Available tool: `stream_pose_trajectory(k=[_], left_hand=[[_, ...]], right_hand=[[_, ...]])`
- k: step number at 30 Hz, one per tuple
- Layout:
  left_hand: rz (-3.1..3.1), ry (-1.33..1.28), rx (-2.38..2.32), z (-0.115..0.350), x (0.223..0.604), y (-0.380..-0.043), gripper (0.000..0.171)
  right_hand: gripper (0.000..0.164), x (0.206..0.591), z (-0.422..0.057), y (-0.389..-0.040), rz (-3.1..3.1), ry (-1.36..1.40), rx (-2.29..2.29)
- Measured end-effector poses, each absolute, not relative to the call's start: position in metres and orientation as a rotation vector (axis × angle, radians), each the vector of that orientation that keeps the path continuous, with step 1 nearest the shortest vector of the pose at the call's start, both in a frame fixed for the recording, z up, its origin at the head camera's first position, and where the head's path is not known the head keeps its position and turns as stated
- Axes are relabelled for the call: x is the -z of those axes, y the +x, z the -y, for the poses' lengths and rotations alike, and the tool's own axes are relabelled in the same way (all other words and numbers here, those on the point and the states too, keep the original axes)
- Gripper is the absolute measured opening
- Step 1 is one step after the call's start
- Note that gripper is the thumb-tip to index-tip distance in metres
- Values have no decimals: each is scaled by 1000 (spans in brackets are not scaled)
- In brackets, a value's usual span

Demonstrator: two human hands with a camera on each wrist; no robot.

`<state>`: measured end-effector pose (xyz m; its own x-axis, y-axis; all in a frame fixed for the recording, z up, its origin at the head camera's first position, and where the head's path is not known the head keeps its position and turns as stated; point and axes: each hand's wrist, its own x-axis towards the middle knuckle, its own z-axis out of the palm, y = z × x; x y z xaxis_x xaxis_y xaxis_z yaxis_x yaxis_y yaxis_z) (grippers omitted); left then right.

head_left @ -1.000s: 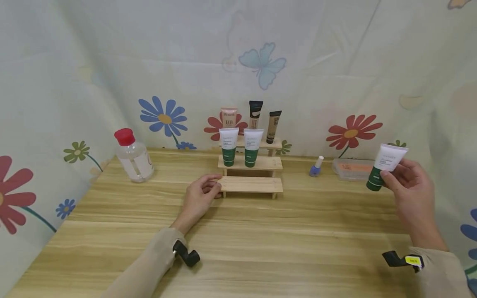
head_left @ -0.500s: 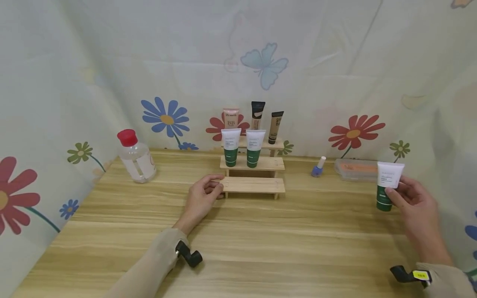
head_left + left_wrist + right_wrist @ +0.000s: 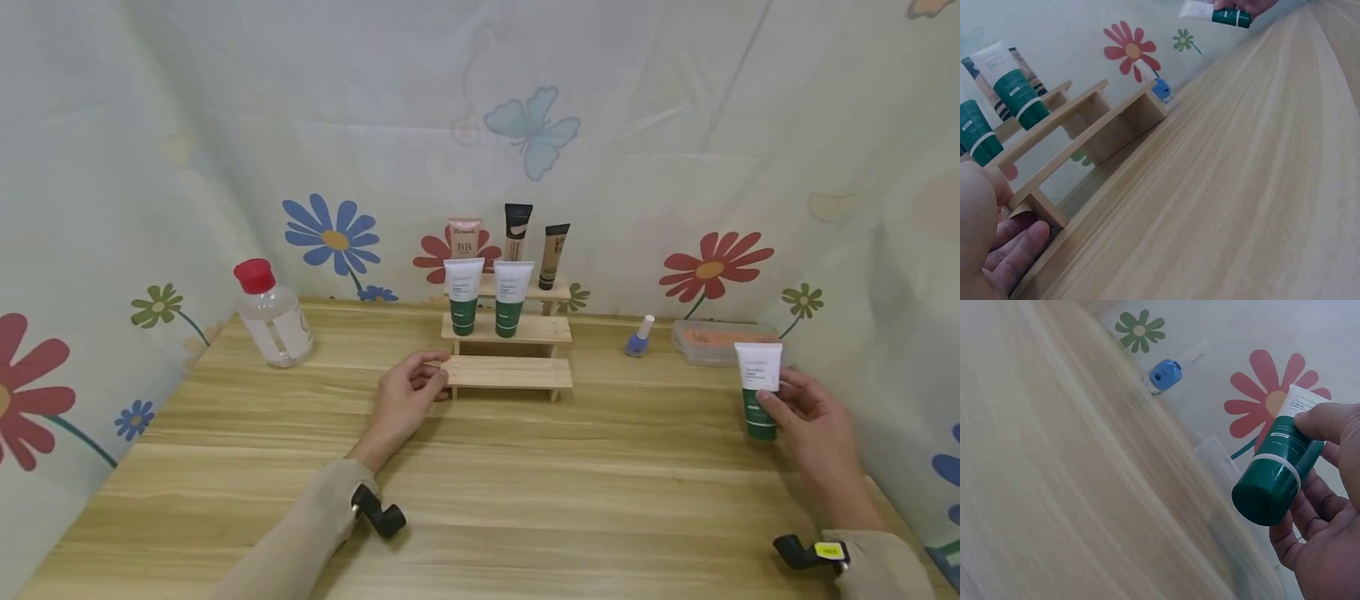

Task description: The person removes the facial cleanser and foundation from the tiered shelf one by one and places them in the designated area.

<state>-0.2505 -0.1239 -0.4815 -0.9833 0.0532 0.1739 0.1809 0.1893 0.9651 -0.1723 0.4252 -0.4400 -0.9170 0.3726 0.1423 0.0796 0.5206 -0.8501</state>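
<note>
My right hand point(image 3: 817, 429) pinches a white-and-green squeeze tube point(image 3: 759, 387), thumb in front and fingers behind. The tube is nearly upright, green cap down, above the right part of the table. At the middle, my left hand point(image 3: 405, 396) grips the left end of the lowest step of a small three-step wooden stand point(image 3: 517, 372); the left wrist view shows fingers point(image 3: 1019, 256) by its end leg. Two matching tubes, one on the left point(image 3: 462, 300) and one on the right point(image 3: 512, 302), stand on the middle step. The bottom step bears nothing.
On the top step stand a pink BB tube point(image 3: 463, 237), a black-topped tube point(image 3: 516, 233) and a slim tan tube point(image 3: 552, 254). A red-capped clear bottle point(image 3: 273, 321) is at left. Blue nail polish point(image 3: 638, 340) and a clear flat case point(image 3: 712, 342) lie toward the right, by the curtain.
My right hand has lowered the tube, turned it more upright and shifted it slightly left over the last half second. The left hand keeps its grip on the stand.
</note>
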Motion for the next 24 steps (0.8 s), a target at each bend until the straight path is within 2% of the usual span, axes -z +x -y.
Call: stream_pose_trajectory(k=[3, 10, 24], left_hand=[[2348, -228, 1923, 125, 482, -249, 28], [2354, -236, 1915, 125, 479, -250, 28], [2349, -241, 1916, 124, 481, -250, 28]], right_hand=[[59, 445, -425, -172, 2493, -388, -1316], [53, 452, -426, -175, 2485, -385, -1356], [63, 463, -432, -179, 2582, -355, -1221]])
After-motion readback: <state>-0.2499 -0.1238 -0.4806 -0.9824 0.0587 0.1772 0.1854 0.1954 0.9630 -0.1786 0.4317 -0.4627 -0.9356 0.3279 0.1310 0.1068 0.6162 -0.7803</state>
